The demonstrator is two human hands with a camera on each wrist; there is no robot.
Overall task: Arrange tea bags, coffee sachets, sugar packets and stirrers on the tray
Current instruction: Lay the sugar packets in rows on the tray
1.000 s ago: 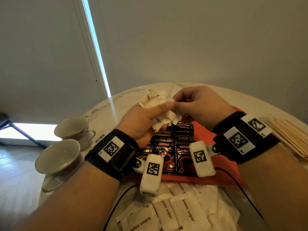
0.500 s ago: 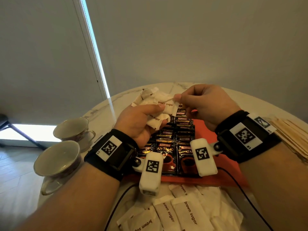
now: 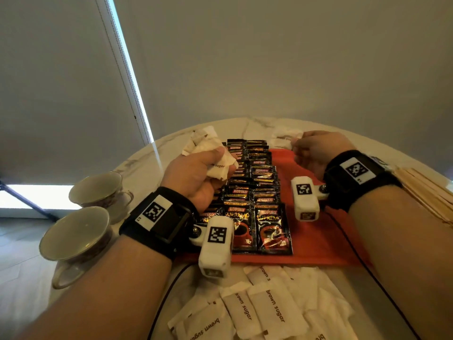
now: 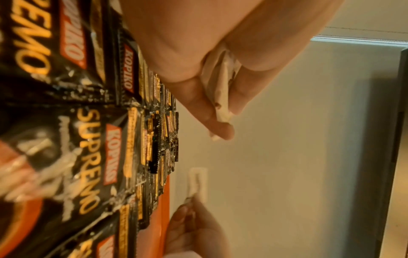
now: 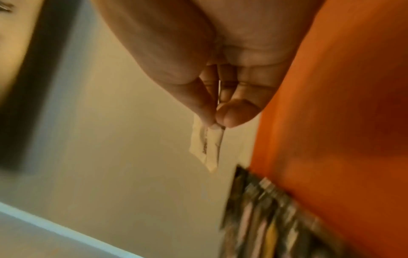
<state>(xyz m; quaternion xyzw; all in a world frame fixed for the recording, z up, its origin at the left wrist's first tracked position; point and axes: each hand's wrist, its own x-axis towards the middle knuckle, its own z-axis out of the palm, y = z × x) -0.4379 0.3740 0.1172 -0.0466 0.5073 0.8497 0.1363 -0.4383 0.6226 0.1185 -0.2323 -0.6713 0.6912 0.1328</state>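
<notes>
Sugar packets are what I am sorting: my left hand [image 3: 196,175] grips a crumpled bunch of sugar packets [image 3: 215,158] between thumb and curled fingers, held above the left edge of the coffee sachets [image 3: 255,192]. Half a second ago both hands met over the middle of the tray; now they have parted, and the right hand has carried one packet away to about 1 o'clock.

At 9 o'clock two cups [image 3: 81,231] stand on the table [image 3: 137,168], well apart from the tray. The sachets lie in overlapping rows on the left half of the red tray [image 3: 318,236], running from 6 toward 12 o'clock. At 6 o'clock, just off the tray's near edge, a loose heap of packets [image 3: 267,307] rests on the table.

My right hand [image 3: 316,153] pinches a single packet [image 5: 207,148] between thumb and forefinger at the tray's far right corner, the packet hanging below the fingertips. More white packets [image 3: 282,138] lie on the table just beyond that hand. At 3 o'clock a bundle of wooden stirrers [image 3: 426,190] lies on the table.
</notes>
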